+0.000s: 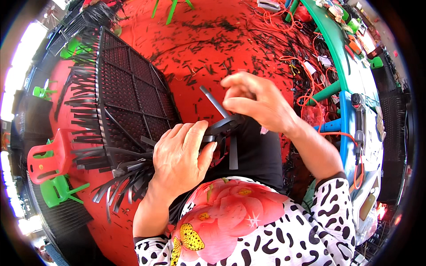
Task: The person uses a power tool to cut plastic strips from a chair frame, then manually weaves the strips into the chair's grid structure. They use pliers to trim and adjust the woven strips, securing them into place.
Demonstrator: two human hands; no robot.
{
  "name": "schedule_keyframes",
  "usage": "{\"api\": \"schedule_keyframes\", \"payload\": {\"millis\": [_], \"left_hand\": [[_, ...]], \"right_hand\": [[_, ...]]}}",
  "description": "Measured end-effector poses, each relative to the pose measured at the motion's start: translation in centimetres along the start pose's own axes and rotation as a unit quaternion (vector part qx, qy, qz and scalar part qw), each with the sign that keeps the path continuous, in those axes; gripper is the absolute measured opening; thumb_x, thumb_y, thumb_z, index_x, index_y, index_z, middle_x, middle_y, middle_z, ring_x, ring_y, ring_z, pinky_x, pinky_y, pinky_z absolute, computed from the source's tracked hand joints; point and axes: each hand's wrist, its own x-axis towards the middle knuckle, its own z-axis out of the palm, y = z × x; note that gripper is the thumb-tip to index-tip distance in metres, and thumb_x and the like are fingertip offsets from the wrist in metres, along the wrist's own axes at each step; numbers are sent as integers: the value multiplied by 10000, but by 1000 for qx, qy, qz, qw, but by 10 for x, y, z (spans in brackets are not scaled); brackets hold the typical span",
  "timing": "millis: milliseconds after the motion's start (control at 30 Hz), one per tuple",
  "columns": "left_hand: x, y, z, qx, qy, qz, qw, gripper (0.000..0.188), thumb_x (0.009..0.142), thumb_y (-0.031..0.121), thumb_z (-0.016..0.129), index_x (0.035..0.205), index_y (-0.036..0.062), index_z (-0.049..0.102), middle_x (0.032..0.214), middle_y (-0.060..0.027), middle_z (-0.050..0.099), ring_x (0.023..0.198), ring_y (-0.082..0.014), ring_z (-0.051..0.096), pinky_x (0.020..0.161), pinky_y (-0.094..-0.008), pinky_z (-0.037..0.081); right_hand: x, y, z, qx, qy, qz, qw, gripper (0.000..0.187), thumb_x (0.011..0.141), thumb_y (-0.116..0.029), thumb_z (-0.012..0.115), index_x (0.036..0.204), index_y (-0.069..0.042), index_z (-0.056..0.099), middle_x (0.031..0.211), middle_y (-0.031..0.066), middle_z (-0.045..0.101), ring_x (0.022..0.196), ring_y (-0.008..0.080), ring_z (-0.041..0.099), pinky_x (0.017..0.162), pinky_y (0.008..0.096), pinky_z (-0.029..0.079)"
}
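A large black woven panel (141, 95) on a ribbed frame leans at my left, its lower end reaching my lap. Loose flat black strips (122, 177) fringe its left edge and bunch near my left wrist. My left hand (181, 153) is closed over the frame's near end, thumb toward me. Just right of it, a dark curved bar (222, 127) of the frame shows. One flat black strip (212, 101) sticks up past that bar, and another piece hangs below. My right hand (259, 101) hovers beside the upright strip, fingers bent and apart, thumb close to it.
Black strip scraps lie over the red floor (199, 48). Orange cords (306, 71) tangle at the right beside a green table (330, 26). A blue table (344, 119) bears a black hand tool (357, 115). Red (51, 157) and green (60, 190) small chairs stand left.
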Motion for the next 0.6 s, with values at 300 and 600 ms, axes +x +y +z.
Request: {"api": "schedule_keyframes", "payload": {"millis": [300,600], "left_hand": [[6,9,5,7,-4,-16,1000,294,771,90,624,1031,-31,560,838,-186,600,749,-363,588,673,-421,461],[14,12,10,24,-11,-17,999,264,809,93,609,1031,-44,568,844,-200,599,758,-375,588,676,-411,461]], "right_hand": [[8,9,13,8,71,-113,991,367,818,6,599,1155,12,453,668,14,484,612,105,495,584,267,430],[11,17,3,-36,117,-134,983,276,874,-38,594,1117,-3,468,665,-22,450,571,53,452,530,248,429]]}}
